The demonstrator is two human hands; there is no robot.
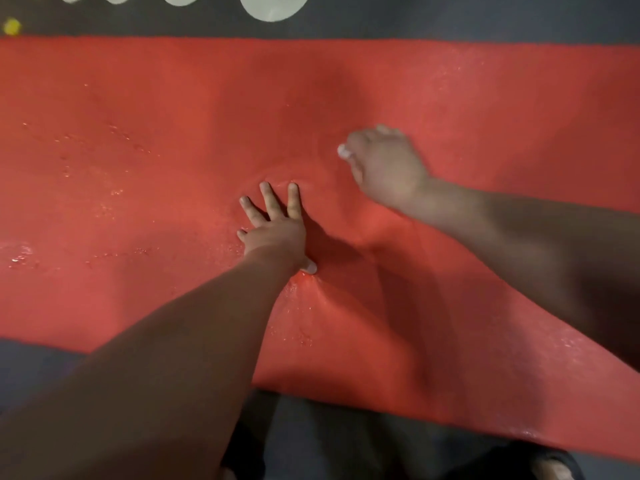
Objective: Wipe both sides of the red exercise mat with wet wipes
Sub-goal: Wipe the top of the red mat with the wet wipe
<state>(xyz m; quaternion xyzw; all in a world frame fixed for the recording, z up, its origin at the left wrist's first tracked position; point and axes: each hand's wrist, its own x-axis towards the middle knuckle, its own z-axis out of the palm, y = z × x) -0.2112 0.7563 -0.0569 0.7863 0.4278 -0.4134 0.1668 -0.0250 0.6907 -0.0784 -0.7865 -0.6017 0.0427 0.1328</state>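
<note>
The red exercise mat (138, 168) lies flat across the dark floor and fills most of the view, with wet streaks and droplets on its left part. My left hand (273, 226) presses flat on the mat's middle, fingers straight and spread, and the mat wrinkles around it. My right hand (386, 166) is further right and a little farther away, fingers curled round a white wet wipe (343, 152); only a small bit of the wipe shows at the hand's left edge. The hand looks blurred.
The dark grey floor (450, 15) shows beyond the mat's far edge, with pale round marks (273, 6) and a small yellow object (12, 26) at the top left. Below the mat's near edge are dark floor and my legs (249, 445).
</note>
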